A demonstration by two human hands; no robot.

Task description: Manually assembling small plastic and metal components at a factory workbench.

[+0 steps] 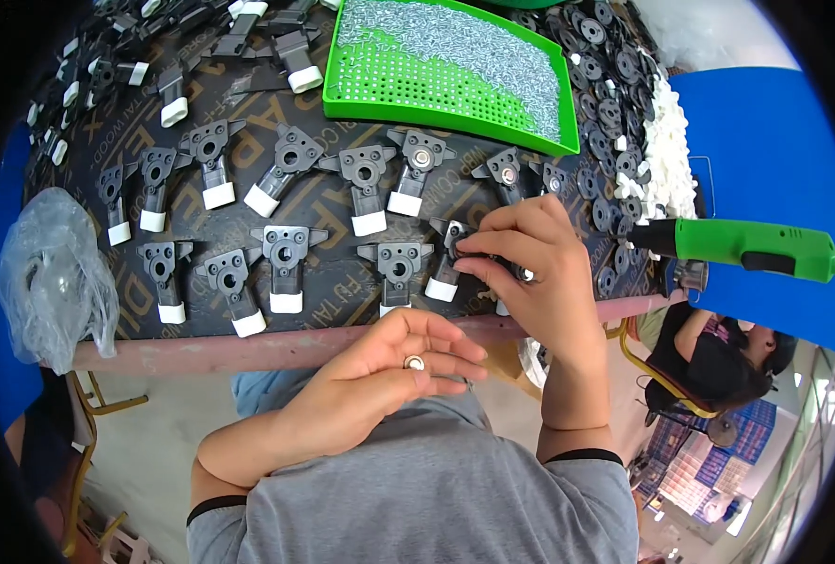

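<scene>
My left hand (370, 365) is half curled, palm up, just off the table's front edge. In it lies a small round metal piece (414, 363) with a pale centre, by the thumb and fingers. My right hand (551, 277) reaches over the table, thumb and fingers pinched together at a black plastic bracket with a white foot (444, 282). What those fingertips hold at its round hole is too small and hidden to make out. A black bracket (400, 265) lies just left of it. Behind, another bracket (420, 162) has a metal piece seated in its hole.
More brackets (287, 256) lie in two rows. A green perforated tray (342, 94) of small screws stands behind them. Black discs (609, 113) and white plastic parts (666, 150) are heaped right, near a green power screwdriver (765, 249). A clear plastic bag (55, 273) sits left.
</scene>
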